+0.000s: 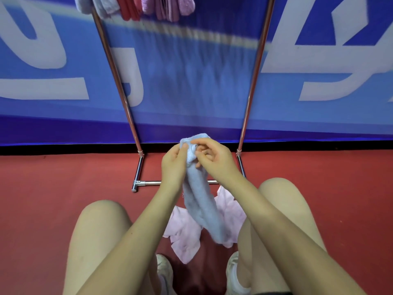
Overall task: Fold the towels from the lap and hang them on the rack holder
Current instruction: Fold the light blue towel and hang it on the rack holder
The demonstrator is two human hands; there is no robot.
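Observation:
A pale blue towel (201,205) hangs down in front of me, bunched into a long strip. My left hand (173,161) pinches its top edge from the left, and my right hand (212,157) grips the same top edge from the right, fingers curled into the cloth. Below it a pale pink towel (184,233) lies spread between my knees. The metal rack (119,81) stands just ahead, its two poles rising to the top of the view. Several towels (136,6), grey, red and pink, hang from its top bar.
A blue banner with large white shapes (42,60) stands upright behind the rack. The floor (53,188) is red. The rack's base bar (148,183) lies on the floor near my hands. My knees and shoes (163,267) are at the bottom.

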